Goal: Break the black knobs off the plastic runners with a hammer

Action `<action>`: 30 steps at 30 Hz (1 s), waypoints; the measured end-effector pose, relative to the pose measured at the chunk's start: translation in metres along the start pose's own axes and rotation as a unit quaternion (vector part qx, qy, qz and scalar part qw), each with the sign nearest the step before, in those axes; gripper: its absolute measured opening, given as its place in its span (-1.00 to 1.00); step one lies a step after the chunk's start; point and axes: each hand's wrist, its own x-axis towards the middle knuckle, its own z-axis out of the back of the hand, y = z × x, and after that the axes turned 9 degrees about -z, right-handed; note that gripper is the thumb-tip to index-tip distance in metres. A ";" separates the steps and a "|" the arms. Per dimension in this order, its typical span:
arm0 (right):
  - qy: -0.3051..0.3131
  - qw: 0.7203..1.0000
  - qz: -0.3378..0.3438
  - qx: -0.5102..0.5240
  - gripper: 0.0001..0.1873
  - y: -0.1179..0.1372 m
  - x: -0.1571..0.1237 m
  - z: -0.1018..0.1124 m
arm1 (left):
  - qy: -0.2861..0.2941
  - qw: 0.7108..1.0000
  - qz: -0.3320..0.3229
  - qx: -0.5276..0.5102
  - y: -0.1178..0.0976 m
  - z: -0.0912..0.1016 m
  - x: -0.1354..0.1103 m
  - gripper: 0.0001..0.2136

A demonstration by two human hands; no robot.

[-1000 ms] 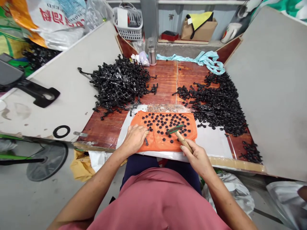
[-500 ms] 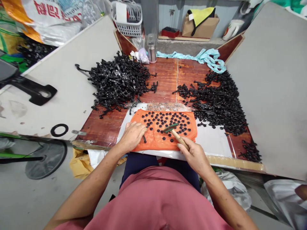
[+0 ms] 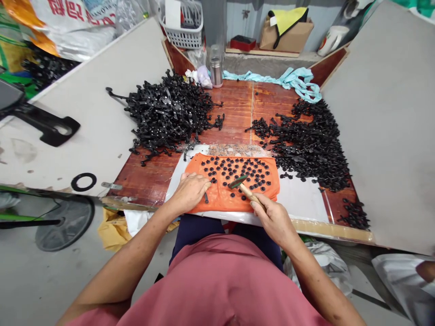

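Observation:
An orange mat [image 3: 220, 199] lies on a white sheet at the near edge of the wooden table [image 3: 238, 108], dotted with several small black round parts [image 3: 238, 170]. My right hand [image 3: 275, 222] is closed round the wooden handle of a small hammer [image 3: 242, 185], whose dark green head hovers over the parts near the mat's middle. My left hand [image 3: 190, 191] rests on the mat's left end, fingers curled, pinching a small black piece [image 3: 206, 197] against the mat.
A heap of black plastic strips [image 3: 170, 113] fills the table's left. A pile of loose black parts [image 3: 309, 145] spreads on the right. Grey boards [image 3: 384, 122] slope up on both sides. A metal flask [image 3: 216, 72], teal cloth [image 3: 292, 83] and white basket [image 3: 183, 27] stand behind.
The hammer head has shifted a little left and toward me over the mat. My left hand has stayed at the mat's left end.

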 end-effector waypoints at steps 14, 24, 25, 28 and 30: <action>0.002 0.999 0.017 -0.028 -0.63 0.009 0.001 -0.002 | -0.012 1.000 0.002 0.008 0.001 -0.004 0.000 -0.62; -0.061 0.981 0.109 -0.146 -0.47 0.039 0.013 0.007 | 0.007 1.000 -0.003 0.019 -0.003 0.001 0.003 -0.63; -0.074 0.976 0.122 -0.164 -0.46 0.044 0.015 0.005 | 0.009 1.000 -0.001 0.019 -0.003 0.002 0.003 -0.63; -0.057 0.954 0.127 -0.266 -0.45 0.054 0.023 -0.004 | 0.006 1.000 0.001 0.019 -0.003 0.000 0.003 -0.63; -0.031 0.939 0.125 -0.318 -0.45 0.056 0.026 -0.010 | -0.002 1.000 -0.004 0.017 -0.002 -0.002 0.002 -0.63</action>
